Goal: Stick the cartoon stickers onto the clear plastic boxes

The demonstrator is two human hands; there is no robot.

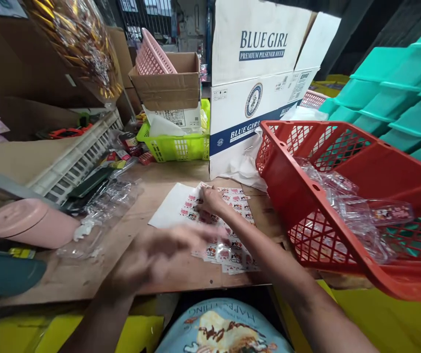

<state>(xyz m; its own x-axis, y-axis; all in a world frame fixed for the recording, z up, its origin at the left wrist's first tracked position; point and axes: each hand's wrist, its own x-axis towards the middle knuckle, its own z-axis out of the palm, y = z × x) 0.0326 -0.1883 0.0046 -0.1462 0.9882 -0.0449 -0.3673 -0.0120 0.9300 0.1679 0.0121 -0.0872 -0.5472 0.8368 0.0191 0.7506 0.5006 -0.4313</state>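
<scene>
Sheets of small printed cartoon stickers [237, 211] lie loosely stacked on the wooden table [136, 264] in front of me. A white backing part [168, 208] shows bare at the left of the top sheet. My right hand [212, 201] is closed at the far part of this sheet, its fingers curled over the sheet and a raised edge by the fingertips. Motion smears my left hand [166, 245], which hovers above the near left side of the sheets. Whether it holds anything cannot be made out. A small clear shiny piece [223, 251] is on the near stickers.
To the right stands a red basket [280, 181] with clear plastic cases [353, 211]. Behind it are stacked turquoise bins [394, 98]. A white beer carton [249, 88] and a lime-green basket [175, 147] stand at the back. Left lie a pink tumbler [30, 223] and clear packaging [111, 201].
</scene>
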